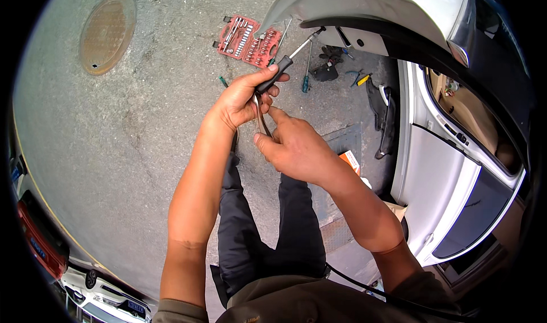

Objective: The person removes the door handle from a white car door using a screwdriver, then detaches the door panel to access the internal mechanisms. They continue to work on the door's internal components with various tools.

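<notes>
My left hand [245, 98] is closed around the black handle of a driver [279, 71]. Its silver shaft points away from me to the upper right, and the dark tip appears close to the edge of a white car body panel [393, 7]; contact cannot be made out. My right hand [293, 146] pinches the near end of a slim, curved silver metal tool [261, 118]. The far end of that tool runs up to the fingers of my left hand, under the driver handle. Its exact kind is partly hidden by my fingers.
An open red socket set case [250, 41] lies on the pavement ahead. Screwdrivers, including a teal-handled one [306, 84], pliers [354, 77] and black parts [326, 69] lie near the car. An open white car door [439, 180] stands at right. A manhole cover [108, 33] is far left.
</notes>
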### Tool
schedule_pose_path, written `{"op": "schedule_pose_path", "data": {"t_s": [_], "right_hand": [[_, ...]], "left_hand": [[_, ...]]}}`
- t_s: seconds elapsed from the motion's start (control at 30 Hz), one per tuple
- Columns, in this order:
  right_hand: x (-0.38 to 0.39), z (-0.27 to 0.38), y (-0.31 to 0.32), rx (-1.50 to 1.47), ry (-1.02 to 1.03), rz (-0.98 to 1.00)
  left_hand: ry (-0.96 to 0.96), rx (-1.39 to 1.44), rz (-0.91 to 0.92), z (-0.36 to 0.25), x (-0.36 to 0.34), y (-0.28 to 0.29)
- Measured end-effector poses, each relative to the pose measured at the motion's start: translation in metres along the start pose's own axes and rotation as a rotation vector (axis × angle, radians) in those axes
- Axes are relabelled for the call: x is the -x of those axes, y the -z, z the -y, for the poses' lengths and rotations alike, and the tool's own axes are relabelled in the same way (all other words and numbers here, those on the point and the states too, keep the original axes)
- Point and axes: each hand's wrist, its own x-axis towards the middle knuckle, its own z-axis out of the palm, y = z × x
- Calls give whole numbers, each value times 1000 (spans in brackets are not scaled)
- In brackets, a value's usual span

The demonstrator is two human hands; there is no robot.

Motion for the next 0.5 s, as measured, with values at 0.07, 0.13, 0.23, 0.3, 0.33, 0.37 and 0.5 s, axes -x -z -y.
{"op": "schedule_pose_path", "data": {"t_s": [0.07,0.13,0.23,0.3,0.33,0.37,0.5], "right_hand": [[-1,0,-6,162,-6,-67],[-7,-8,-20,239,-32,-175],[-21,-19,-46,228,-76,-346],[-24,-16,-51,216,-105,-414],[-28,-21,-55,258,-47,-485],[-32,-29,-59,247,-10,-487],[-44,-58,-68,188,135,-540]], "left_hand": [[-45,-100,-55,1,-3,3],[-97,-214,-133,-1,-4,-1],[-183,-354,-272,0,1,-15],[-210,-389,-313,3,1,-17],[-230,-385,-317,2,-1,-14],[-255,-416,-318,3,-4,-11],[-366,-529,-390,8,-9,-9]]}}
